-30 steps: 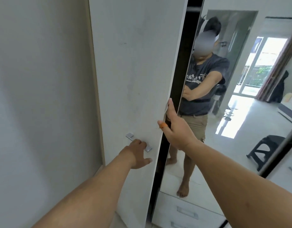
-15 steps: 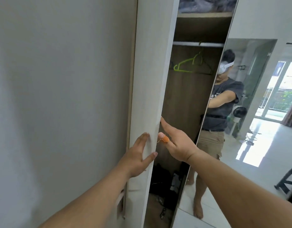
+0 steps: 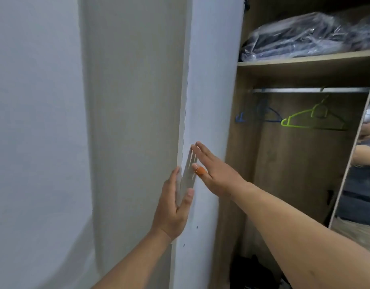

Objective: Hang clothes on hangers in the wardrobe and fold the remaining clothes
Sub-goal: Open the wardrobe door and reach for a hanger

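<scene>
In the head view, the wardrobe door [image 3: 209, 101] is seen swung wide, edge-on, and serves as the landmark. The left hand [image 3: 172, 207] is laid against the door's free edge, fingers flat on the outer side and thumb hooked over the inner face; nothing else is held. The right hand [image 3: 213, 170] is spread flat and empty against the inner face, just right of the left hand, an orange band [image 3: 200, 171] on its thumb. Right of the door, a green hanger [image 3: 305, 119] and a blue hanger [image 3: 261, 115] are hung bare on the rail [image 3: 305, 90], under a shelf [image 3: 305, 61] of plastic-wrapped bundles [image 3: 305, 35]. No loose clothes are visible. Fingers could be pinched if the door is pushed fully against the wall [image 3: 34, 122] left of it.
</scene>
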